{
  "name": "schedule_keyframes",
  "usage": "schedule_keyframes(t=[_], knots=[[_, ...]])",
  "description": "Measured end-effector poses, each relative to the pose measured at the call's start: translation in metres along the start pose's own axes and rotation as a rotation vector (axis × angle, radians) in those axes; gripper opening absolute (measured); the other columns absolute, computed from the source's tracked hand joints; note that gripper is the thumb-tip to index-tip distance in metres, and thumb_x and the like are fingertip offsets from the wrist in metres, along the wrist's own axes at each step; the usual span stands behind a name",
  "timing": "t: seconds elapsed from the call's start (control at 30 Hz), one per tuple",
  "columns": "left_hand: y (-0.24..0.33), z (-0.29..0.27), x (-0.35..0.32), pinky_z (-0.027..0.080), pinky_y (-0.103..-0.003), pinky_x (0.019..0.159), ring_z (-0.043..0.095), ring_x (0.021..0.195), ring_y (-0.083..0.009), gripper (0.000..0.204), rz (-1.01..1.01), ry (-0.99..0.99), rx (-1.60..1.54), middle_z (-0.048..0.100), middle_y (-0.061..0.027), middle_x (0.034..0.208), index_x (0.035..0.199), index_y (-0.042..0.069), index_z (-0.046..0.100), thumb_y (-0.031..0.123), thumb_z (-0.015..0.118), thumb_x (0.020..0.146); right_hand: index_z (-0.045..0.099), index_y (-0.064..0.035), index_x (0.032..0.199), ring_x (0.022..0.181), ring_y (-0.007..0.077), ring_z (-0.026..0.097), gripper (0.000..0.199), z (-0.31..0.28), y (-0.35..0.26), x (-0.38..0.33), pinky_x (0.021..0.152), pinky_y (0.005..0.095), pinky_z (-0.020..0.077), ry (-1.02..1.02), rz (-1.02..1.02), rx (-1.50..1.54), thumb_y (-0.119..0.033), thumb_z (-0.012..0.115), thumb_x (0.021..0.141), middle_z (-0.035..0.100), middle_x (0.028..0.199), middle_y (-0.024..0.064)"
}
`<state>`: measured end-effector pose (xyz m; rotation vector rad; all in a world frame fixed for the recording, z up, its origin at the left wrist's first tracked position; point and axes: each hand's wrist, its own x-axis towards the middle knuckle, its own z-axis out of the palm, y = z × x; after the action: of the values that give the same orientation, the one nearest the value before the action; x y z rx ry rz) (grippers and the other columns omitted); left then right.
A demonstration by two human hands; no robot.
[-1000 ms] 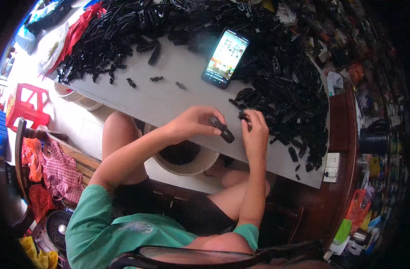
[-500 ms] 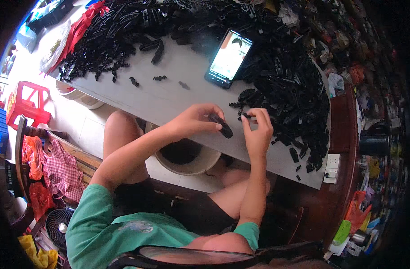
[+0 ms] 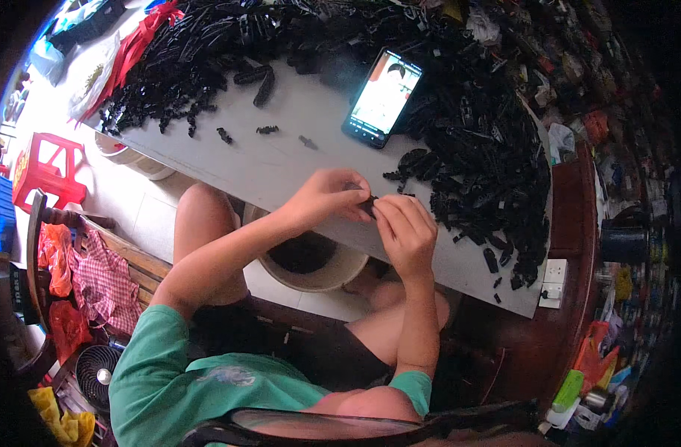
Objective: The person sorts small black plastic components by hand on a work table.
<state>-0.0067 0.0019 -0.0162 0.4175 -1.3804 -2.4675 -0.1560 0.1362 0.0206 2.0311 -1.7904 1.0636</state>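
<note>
My left hand [image 3: 327, 197] and my right hand [image 3: 406, 227] meet over the near edge of the grey table [image 3: 281, 160], fingertips pressed together on a small black plastic part [image 3: 369, 203]. Most of that part is hidden by my fingers. A big heap of black plastic parts [image 3: 482, 160] lies right of my hands, and another heap of black parts [image 3: 199, 59] covers the far left of the table.
A phone [image 3: 383, 97] with a lit screen lies on the table beyond my hands. Below the table edge stands a round bucket [image 3: 314, 264] holding black parts. A white power strip [image 3: 553, 283] sits at the right corner. A red stool [image 3: 46, 167] is at left.
Both hands have closed together on the black part, which showed more plainly between them a second ago. The picture on the phone screen has changed.
</note>
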Motion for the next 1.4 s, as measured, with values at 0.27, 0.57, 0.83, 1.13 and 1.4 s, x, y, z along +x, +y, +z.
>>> schedule_keyframes(t=[0.27,0.57,0.83,1.13,1.4], knots=[[-0.009,0.000,0.001,0.056,-0.028,0.083,0.069,0.094,-0.0162,0.021,0.150,-0.018,0.198,0.064,-0.0077,0.105,0.113,-0.002,0.058,0.013,0.061,0.099,0.069,-0.0020,0.091,0.081,0.0278,0.066,0.020,0.002,0.000,-0.005,0.069,0.0372,0.0535,0.003,-0.028,-0.002,0.005,0.075,0.074,0.068,0.092,0.0093],[-0.004,-0.001,-0.003,0.050,-0.024,0.080,0.059,0.094,-0.0067,0.019,0.223,0.011,0.313,0.061,-0.0007,0.101,0.110,0.001,0.058,0.012,0.065,0.096,0.066,-0.0005,0.105,0.081,0.0255,0.066,0.021,0.006,-0.006,-0.001,0.073,0.0362,0.0534,-0.091,0.307,0.091,-0.009,0.069,0.086,0.067,0.092,0.0085],[0.012,0.005,-0.013,0.053,-0.028,0.078,0.065,0.088,-0.0104,0.019,0.462,-0.009,0.519,0.068,-0.0072,0.091,0.107,0.000,0.054,0.008,0.064,0.093,0.064,0.0021,0.111,0.080,0.0089,0.058,0.023,0.009,-0.002,-0.011,0.070,0.0246,0.0475,-0.251,0.777,0.969,-0.014,0.060,0.095,0.064,0.088,0.0020],[0.014,0.002,-0.011,0.053,-0.025,0.077,0.064,0.091,-0.0091,0.019,0.271,-0.081,0.329,0.065,-0.0054,0.103,0.113,-0.001,0.059,0.010,0.062,0.099,0.069,0.0006,0.099,0.078,0.0294,0.067,0.016,0.007,-0.002,-0.004,0.068,0.0343,0.0512,-0.116,0.346,0.264,-0.013,0.067,0.090,0.069,0.087,0.0146],[0.021,0.003,-0.010,0.057,-0.028,0.074,0.069,0.079,-0.0139,0.019,0.071,-0.117,0.368,0.068,-0.0080,0.093,0.111,-0.003,0.062,0.012,0.061,0.100,0.067,-0.0002,0.086,0.069,0.0355,0.060,0.007,-0.004,0.003,-0.004,0.061,0.0433,0.0466,-0.130,0.223,0.172,-0.007,0.067,0.087,0.063,0.077,0.0135]])
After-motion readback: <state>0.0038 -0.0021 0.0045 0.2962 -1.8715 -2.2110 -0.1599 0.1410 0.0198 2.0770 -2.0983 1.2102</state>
